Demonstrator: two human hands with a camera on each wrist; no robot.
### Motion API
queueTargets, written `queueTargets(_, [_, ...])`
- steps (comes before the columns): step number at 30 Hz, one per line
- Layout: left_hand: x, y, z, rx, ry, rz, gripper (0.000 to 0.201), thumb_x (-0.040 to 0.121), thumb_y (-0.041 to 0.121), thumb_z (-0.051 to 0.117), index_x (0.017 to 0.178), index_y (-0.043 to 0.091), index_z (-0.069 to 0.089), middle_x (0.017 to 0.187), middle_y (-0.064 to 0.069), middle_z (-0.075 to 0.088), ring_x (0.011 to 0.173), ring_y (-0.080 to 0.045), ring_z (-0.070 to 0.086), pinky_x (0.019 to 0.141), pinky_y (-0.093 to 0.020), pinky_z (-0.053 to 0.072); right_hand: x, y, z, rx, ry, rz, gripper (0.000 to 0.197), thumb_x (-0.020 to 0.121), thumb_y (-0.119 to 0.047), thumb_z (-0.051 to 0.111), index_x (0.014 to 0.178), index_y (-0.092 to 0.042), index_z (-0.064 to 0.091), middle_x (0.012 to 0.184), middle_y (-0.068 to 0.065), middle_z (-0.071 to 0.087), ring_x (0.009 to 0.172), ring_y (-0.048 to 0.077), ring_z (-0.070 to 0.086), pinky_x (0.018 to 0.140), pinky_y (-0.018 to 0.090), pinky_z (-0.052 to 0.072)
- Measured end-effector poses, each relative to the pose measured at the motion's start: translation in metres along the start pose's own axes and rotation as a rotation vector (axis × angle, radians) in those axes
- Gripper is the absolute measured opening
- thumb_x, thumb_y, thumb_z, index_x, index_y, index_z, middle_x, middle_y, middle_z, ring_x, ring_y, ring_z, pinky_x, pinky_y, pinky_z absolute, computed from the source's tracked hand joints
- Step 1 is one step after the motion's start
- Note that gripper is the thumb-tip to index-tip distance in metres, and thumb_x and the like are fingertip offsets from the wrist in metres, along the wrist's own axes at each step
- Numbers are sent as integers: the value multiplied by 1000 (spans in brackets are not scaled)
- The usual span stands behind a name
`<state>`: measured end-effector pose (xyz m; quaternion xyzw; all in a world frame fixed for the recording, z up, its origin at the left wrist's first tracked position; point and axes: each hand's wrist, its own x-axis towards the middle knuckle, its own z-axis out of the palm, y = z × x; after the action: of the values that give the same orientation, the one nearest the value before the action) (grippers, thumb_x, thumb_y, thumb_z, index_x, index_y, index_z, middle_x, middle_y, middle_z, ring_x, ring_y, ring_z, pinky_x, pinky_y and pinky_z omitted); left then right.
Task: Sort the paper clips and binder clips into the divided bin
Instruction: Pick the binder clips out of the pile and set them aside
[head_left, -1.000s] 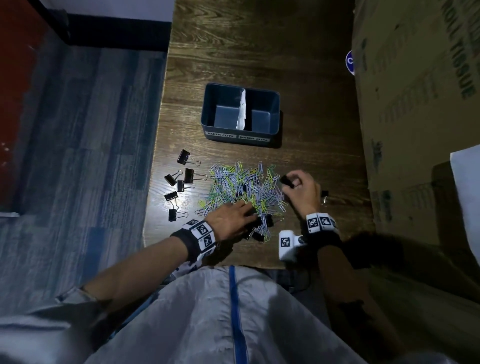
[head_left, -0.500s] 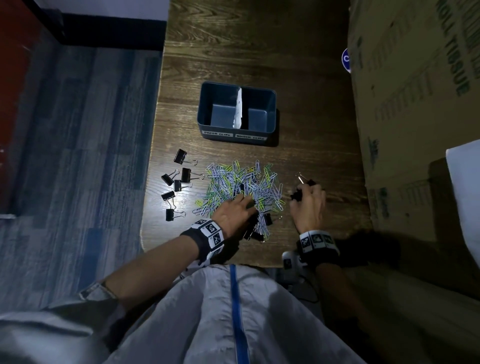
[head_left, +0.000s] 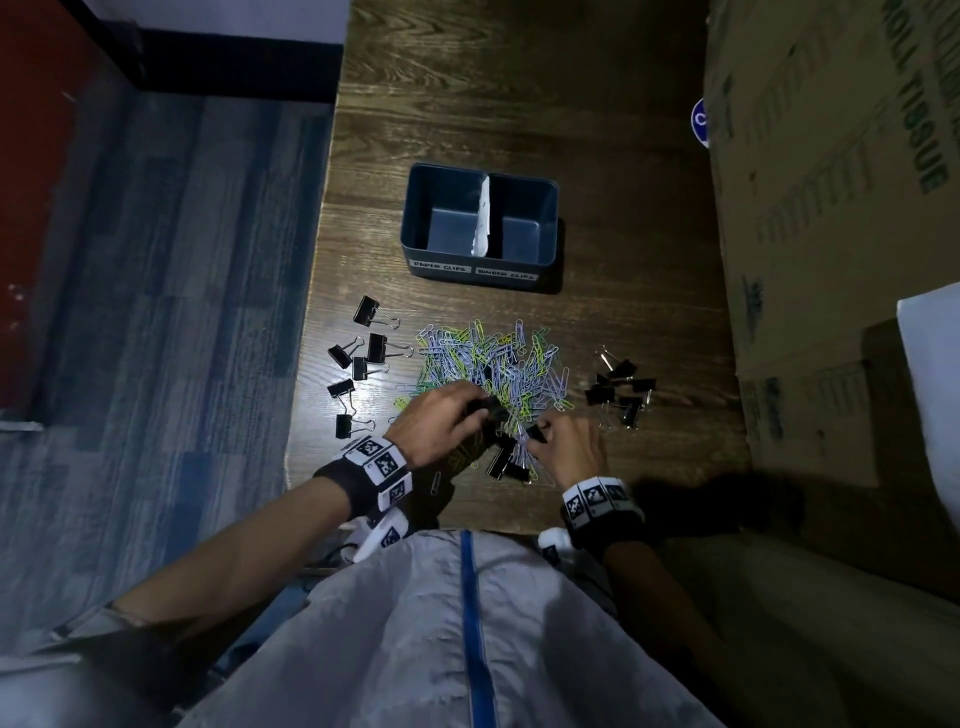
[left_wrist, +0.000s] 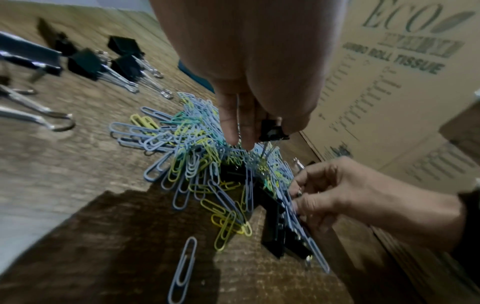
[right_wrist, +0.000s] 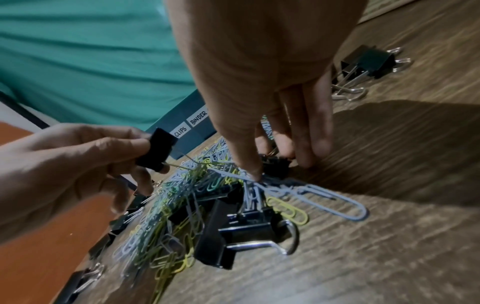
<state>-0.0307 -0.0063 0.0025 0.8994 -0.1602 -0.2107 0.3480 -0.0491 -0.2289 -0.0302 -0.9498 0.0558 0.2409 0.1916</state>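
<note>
A heap of blue, yellow and green paper clips (head_left: 493, 364) lies mid-table with black binder clips mixed into its near edge (head_left: 506, 462). My left hand (head_left: 475, 410) pinches a black binder clip (left_wrist: 271, 131) just above the heap. My right hand (head_left: 545, 436) reaches into the heap's near right side, its fingertips pinching another black binder clip (right_wrist: 275, 164). The dark blue divided bin (head_left: 410, 218) stands beyond the heap; its left half is labelled paper clips, its right half binder clips, and both look empty.
Several binder clips (head_left: 358, 364) lie left of the heap near the table's left edge, and another group (head_left: 621, 389) lies to its right. A large cardboard box (head_left: 831, 208) walls the table's right side. A lone blue paper clip (left_wrist: 182, 267) lies near me.
My right hand has come back from the right-hand binder clip group to the heap's near edge. My left hand has lifted a binder clip out of the heap.
</note>
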Motion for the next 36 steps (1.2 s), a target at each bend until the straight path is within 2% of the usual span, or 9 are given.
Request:
queueTargets(5, [-6, -9, -17, -258, 89, -192, 20, 100, 25, 49, 118, 23, 55, 92, 4, 65, 68, -4, 62, 54, -19, 50, 1, -4, 1, 70, 64, 65, 35, 72, -15, 83, 69, -29, 52, 99, 0, 61, 80, 21, 64, 70, 40, 59])
queueTargets(8, [-7, -23, -25, -528, 144, -355, 17, 99, 23, 51, 115, 21, 57, 99, -6, 69, 75, -22, 69, 57, -29, 56, 1, -4, 1, 59, 66, 34, 30, 76, -17, 81, 81, -31, 54, 93, -4, 64, 77, 20, 64, 69, 38, 58])
queueTargets(11, [-9, -34, -31, -638, 199, -395, 11, 99, 19, 51, 108, 22, 57, 106, -10, 69, 77, -21, 71, 53, -27, 55, -1, -5, -1, 54, 50, -4, 28, 81, -19, 79, 95, -30, 58, 90, -5, 67, 76, 20, 64, 70, 36, 58])
queueTargets(16, [-12, -54, -48, -452, 301, -464, 26, 98, 27, 53, 121, 15, 57, 110, -4, 68, 82, -20, 70, 68, -38, 58, 0, -4, -10, 128, -6, 2, 26, 75, -19, 83, 89, -28, 64, 85, -7, 67, 75, 16, 66, 67, 33, 57])
queueTargets(20, [-18, -80, -70, -123, 410, -531, 27, 99, 35, 50, 120, 20, 56, 101, -8, 70, 88, -26, 66, 79, -44, 56, 4, 0, -27, 233, -115, 26, 28, 69, -19, 84, 84, -31, 64, 78, -8, 68, 74, 16, 67, 73, 40, 60])
queueTargets(25, [-14, -94, -84, -9, 335, -645, 29, 101, 33, 46, 124, 18, 56, 118, -11, 65, 108, -31, 60, 92, -48, 49, 12, 19, -60, 377, -102, 37, 30, 69, -2, 78, 82, -26, 66, 57, -8, 62, 55, 11, 62, 65, 40, 60])
queueTargets(28, [-11, -101, -82, -3, 320, -585, 28, 100, 29, 47, 121, 15, 58, 120, -12, 61, 107, -29, 59, 92, -47, 49, 22, 34, -73, 273, 98, 110, 24, 72, -8, 76, 83, -24, 63, 76, -13, 61, 74, 14, 59, 70, 29, 44])
queueTargets(31, [-12, -109, -78, 14, 307, -549, 21, 99, 19, 50, 115, 14, 61, 115, -12, 58, 100, -28, 59, 91, -43, 51, 29, 48, -72, 89, 168, 179, 23, 79, -12, 73, 92, -26, 62, 106, 9, 64, 98, 32, 60, 76, 36, 46])
queueTargets(36, [-20, -112, -73, 45, 297, -512, 23, 95, 14, 56, 117, 10, 58, 116, -14, 55, 102, -31, 57, 90, -43, 48, 30, 59, -59, -20, 145, 167, 28, 81, -15, 76, 106, -19, 65, 111, 17, 61, 102, 41, 60, 76, 39, 46])
